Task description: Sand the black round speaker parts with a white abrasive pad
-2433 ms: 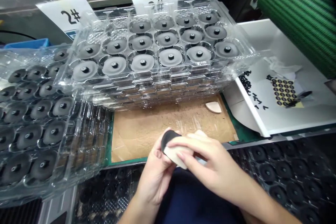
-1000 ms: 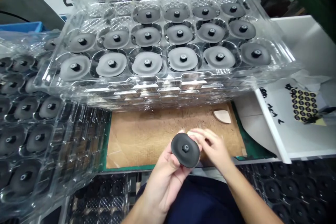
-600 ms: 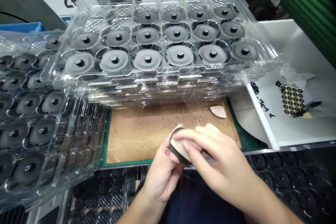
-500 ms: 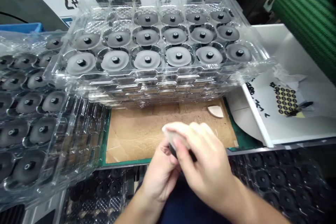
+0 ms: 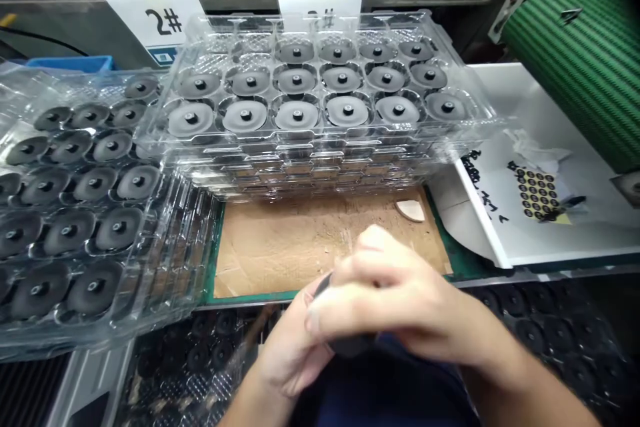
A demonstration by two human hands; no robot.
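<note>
My left hand (image 5: 295,340) is closed around a black round part (image 5: 354,345), low in front of the cardboard. Only its dark edges show between the hands, and the rest is covered. My right hand (image 5: 400,293) lies over the part with fingers curled and thumb reaching across to my left hand; what its fingertips grip is hidden. Beyond the hands, a clear plastic tray (image 5: 320,135) on a stack holds rows of black discs (image 5: 297,115), each with a small central stub. An off-white wedge-shaped piece (image 5: 411,210) lies on the cardboard sheet (image 5: 270,247).
More clear trays (image 5: 135,273) with black discs are stacked at left. A white bin (image 5: 530,243) at right holds a sheet of round stickers (image 5: 537,193) and a dark pen. A green roller (image 5: 575,60) slants above it. Further disc trays sit below the bench edge.
My right hand has turned and folded over the part, and the pale thing seen at its fingertips is now hidden. The view has shifted, showing more of the back shelf.
</note>
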